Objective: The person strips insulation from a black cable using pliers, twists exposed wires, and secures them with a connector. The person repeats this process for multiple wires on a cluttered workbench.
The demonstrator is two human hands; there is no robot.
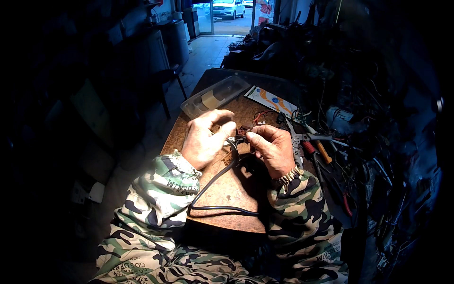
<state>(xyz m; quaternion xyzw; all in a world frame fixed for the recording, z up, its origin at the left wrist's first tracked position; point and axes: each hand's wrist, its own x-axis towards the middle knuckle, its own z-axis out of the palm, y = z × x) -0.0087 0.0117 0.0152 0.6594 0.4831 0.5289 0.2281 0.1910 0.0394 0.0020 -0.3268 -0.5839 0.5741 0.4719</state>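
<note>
Black cable (222,208): seven o'clock, upper end obscured.
Left hand (203,140): nine o'clock, fingers' grip I cannot tell.
Right hand (274,150): three o'clock, fingers pressed together, contents hidden.

You're in what reads as a small electrical repair workshop: worn wooden workbench (231,194) with black cable (222,208) across it, orange-handled tool (324,152) and tangled wires (384,173) to your right, dark heaped clutter (265,52) beyond, glass door (204,20) ahead, white car (228,8) outside.
</note>
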